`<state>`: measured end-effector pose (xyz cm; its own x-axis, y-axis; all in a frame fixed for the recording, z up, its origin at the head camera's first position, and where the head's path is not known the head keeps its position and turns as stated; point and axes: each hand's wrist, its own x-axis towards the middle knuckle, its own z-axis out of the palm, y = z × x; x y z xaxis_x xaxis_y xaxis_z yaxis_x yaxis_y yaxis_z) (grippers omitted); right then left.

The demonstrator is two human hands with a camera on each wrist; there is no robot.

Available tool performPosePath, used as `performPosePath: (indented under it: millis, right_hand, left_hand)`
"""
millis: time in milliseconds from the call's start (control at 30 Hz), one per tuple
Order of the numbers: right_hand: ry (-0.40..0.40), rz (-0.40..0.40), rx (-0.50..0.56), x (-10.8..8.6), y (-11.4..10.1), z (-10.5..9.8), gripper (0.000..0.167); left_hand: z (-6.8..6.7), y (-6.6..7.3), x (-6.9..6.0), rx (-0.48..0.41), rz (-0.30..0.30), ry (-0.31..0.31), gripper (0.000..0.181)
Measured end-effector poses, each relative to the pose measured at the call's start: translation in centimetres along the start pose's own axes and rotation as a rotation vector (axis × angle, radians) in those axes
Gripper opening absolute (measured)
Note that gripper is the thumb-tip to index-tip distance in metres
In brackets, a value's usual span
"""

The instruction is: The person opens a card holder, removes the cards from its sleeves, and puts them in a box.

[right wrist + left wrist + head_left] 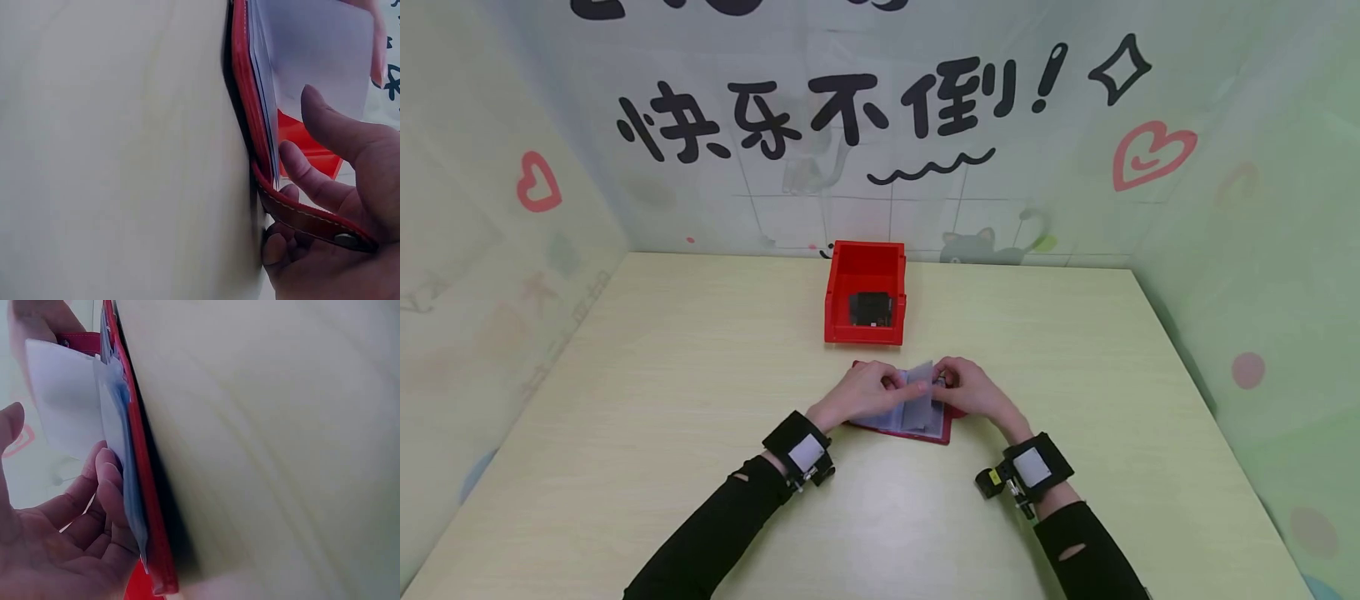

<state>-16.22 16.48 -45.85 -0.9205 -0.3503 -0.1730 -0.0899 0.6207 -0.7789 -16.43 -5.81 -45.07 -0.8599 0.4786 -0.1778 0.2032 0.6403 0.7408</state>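
Observation:
A red card holder [944, 437] lies spread on the table, its translucent plastic sleeves [886, 418] showing. One sleeve [65, 397] stands raised between the two hands. My left hand [861, 392] rests its bent fingertips on the sleeves at the left side, and its thumb stands apart from them in the left wrist view. At the right edge is my right hand [976, 390], its thumb and index finger spread apart beside the sleeves. The holder's strap [306, 219], with a metal snap, runs across in front of this hand's lower fingers.
Behind the card holder stands a red bin [865, 335] with a dark object [871, 309] inside. A printed cloth wall [865, 221] rises at the table's back edge, and more cloth hangs at both sides. The pale wooden table [700, 350] spreads around the hands.

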Motion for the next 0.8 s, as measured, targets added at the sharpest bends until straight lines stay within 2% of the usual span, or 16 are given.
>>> performPosePath:
  millis: [367, 500, 800]
  right_hand:
    - [-0.006, 0.120, -0.042, 0.4, -1.0, 0.4, 0.031]
    - [-0.003, 0.143, -0.036, 0.3, -1.2, 0.5, 0.034]
    - [-0.016, 0.165, -0.012, 0.3, -0.8, 0.4, 0.033]
  left_hand:
    - [0.0, 0.1, -0.2, 0.007, -0.006, -0.008, 0.042]
    - [-0.1, 0.1, -0.3, -0.005, -0.018, -0.019, 0.036]
    - [-0.5, -0.4, -0.3, -0.003, 0.013, -0.031, 0.029]
